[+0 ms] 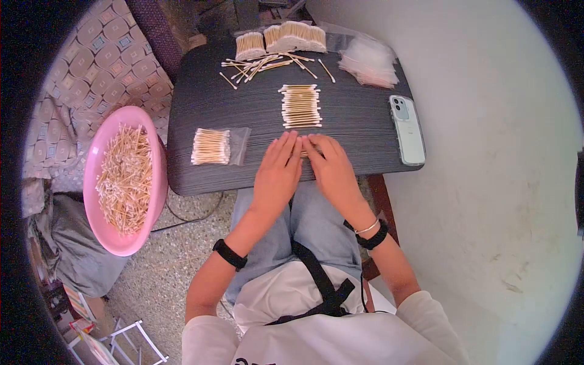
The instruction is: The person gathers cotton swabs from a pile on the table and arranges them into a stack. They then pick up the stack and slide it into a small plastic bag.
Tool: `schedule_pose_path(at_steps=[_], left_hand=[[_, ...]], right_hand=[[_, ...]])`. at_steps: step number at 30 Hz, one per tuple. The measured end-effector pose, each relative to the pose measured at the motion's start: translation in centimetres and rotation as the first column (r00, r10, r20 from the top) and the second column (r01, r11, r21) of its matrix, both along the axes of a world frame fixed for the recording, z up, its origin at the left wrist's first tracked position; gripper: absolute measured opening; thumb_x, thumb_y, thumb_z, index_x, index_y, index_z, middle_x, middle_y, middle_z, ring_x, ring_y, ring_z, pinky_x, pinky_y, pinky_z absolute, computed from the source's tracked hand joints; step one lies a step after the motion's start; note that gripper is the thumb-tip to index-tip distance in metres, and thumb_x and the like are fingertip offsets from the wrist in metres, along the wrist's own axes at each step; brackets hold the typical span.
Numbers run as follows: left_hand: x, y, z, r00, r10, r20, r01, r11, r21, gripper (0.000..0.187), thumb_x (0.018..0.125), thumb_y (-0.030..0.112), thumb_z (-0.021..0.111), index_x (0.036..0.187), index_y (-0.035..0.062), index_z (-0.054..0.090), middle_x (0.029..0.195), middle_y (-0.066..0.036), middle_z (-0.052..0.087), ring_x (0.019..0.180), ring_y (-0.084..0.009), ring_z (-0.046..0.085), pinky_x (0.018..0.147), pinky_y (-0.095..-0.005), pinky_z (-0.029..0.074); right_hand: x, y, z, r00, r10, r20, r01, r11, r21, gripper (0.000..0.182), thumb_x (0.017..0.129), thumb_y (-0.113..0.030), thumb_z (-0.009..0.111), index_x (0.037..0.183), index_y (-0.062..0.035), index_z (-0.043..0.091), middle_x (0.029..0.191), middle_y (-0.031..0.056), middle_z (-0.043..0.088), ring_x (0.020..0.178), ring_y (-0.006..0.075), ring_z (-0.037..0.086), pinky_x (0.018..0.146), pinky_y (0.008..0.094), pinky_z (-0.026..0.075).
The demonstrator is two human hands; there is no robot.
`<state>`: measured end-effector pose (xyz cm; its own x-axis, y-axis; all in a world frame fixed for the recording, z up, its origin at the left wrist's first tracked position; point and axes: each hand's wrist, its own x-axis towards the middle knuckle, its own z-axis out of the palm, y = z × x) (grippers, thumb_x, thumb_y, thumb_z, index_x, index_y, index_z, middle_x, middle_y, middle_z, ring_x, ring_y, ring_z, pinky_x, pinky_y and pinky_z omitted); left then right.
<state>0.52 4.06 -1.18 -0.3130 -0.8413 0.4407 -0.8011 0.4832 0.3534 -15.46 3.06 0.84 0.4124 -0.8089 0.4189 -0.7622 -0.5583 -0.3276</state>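
My left hand (280, 161) lies palm down near the table's front edge, its fingers stretched forward. Beside it, my right hand (327, 163) is also palm down with straight fingers, and the fingertips of the two hands nearly meet. A few cotton swabs (305, 154) show in the gap between them; the rest of what lies under the hands is hidden. Just beyond my fingertips is a neat stack of cotton swabs (301, 106) laid side by side. To the left of my left hand sits a clear plastic bag (239, 146) filled with cotton swabs.
Loose swabs (261, 66) are scattered farther back, before several packed swab bundles (295, 36). Empty clear bags (368, 62) pile up at the back right, above a phone (407, 130). Left of the black table (188, 103) stands a pink tub (92, 182) full of swabs. A wall (486, 152) borders the right.
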Motion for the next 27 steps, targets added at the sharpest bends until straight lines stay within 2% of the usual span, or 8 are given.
schedule_pose_path(at_steps=[6, 9, 12, 15, 18, 24, 27], left_hand=[[0.9, 0.4, 1.4, 0.999, -0.034, -0.035, 0.036, 0.998, 0.047, 0.043, 0.082, 0.005, 0.062, 0.125, 0.0006, 0.059, 0.122, -0.012, 0.059, 0.112, -0.0295, 0.057, 0.095, -0.0388, 0.049], [0.8, 0.3, 1.9, 0.998, -0.058, 0.030, 0.057, 0.998, 0.034, 0.044, 0.079, 0.005, 0.060, 0.123, 0.0005, 0.059, 0.114, -0.012, 0.059, 0.105, -0.0294, 0.058, 0.089, -0.0385, 0.051], [0.3, 0.1, 1.1, 0.998, -0.028, 0.048, 0.032, 0.996, -0.084, 0.041, 0.077, 0.006, 0.059, 0.117, -0.0012, 0.059, 0.110, -0.013, 0.058, 0.102, -0.0295, 0.058, 0.087, -0.0384, 0.051], [-0.1, 0.1, 1.3, 0.992, -0.020, 0.122, 0.033, 0.994, -0.104, 0.034, 0.076, 0.007, 0.058, 0.109, -0.0023, 0.057, 0.109, -0.014, 0.057, 0.102, -0.0296, 0.057, 0.088, -0.0377, 0.050], [-0.4, 0.5, 1.9, 0.984, -0.002, 0.176, 0.004, 1.000, -0.013, 0.028, 0.076, 0.007, 0.057, 0.102, -0.0014, 0.055, 0.107, -0.015, 0.056, 0.103, -0.0292, 0.055, 0.090, -0.0372, 0.048], [-1.0, 0.6, 2.7, 0.967, 0.030, 0.254, -0.074, 0.983, 0.166, 0.026, 0.077, 0.006, 0.055, 0.103, -0.0004, 0.055, 0.110, -0.016, 0.055, 0.106, -0.0310, 0.053, 0.095, -0.0376, 0.046], [-0.3, 0.1, 2.5, 0.981, 0.007, 0.196, 0.001, 0.999, -0.044, 0.025, 0.077, 0.010, 0.060, 0.100, 0.0014, 0.055, 0.096, -0.010, 0.050, 0.095, -0.0252, 0.052, 0.085, -0.0344, 0.047]], right_hand=[[0.1, 0.5, 0.8, 0.995, 0.007, -0.100, -0.011, 0.999, -0.048, 0.035, 0.081, -0.008, 0.058, 0.114, 0.0012, 0.061, 0.103, 0.0108, 0.056, 0.097, 0.0263, 0.056, 0.085, 0.0369, 0.050], [0.5, 0.7, 1.2, 0.988, 0.002, -0.151, -0.012, 0.998, -0.065, 0.030, 0.079, -0.009, 0.058, 0.108, 0.0015, 0.060, 0.095, 0.0102, 0.053, 0.092, 0.0251, 0.055, 0.081, 0.0359, 0.050], [0.8, 0.4, 1.0, 0.980, -0.006, -0.199, -0.023, 0.990, -0.143, 0.026, 0.078, -0.009, 0.058, 0.102, 0.0001, 0.058, 0.092, 0.0094, 0.051, 0.090, 0.0250, 0.053, 0.080, 0.0365, 0.049], [0.9, 0.1, 0.4, 0.974, -0.015, -0.228, -0.031, 0.980, -0.196, 0.022, 0.078, -0.012, 0.057, 0.097, -0.0029, 0.056, 0.091, 0.0086, 0.050, 0.090, 0.0243, 0.053, 0.079, 0.0365, 0.047], [1.0, 0.1, 0.3, 0.958, -0.041, -0.283, -0.018, 0.979, -0.202, 0.018, 0.078, -0.015, 0.056, 0.094, -0.0059, 0.054, 0.091, 0.0076, 0.050, 0.090, 0.0232, 0.052, 0.079, 0.0353, 0.045], [0.9, 0.1, 0.5, 0.922, -0.061, -0.382, -0.005, 0.985, -0.170, 0.017, 0.080, -0.017, 0.055, 0.094, -0.0079, 0.054, 0.091, 0.0065, 0.049, 0.090, 0.0222, 0.051, 0.079, 0.0339, 0.042], [0.7, -0.3, 0.6, 0.935, -0.046, -0.353, -0.011, 0.987, -0.160, 0.017, 0.080, -0.017, 0.054, 0.095, -0.0084, 0.054, 0.091, 0.0065, 0.049, 0.090, 0.0222, 0.051, 0.078, 0.0346, 0.042]])
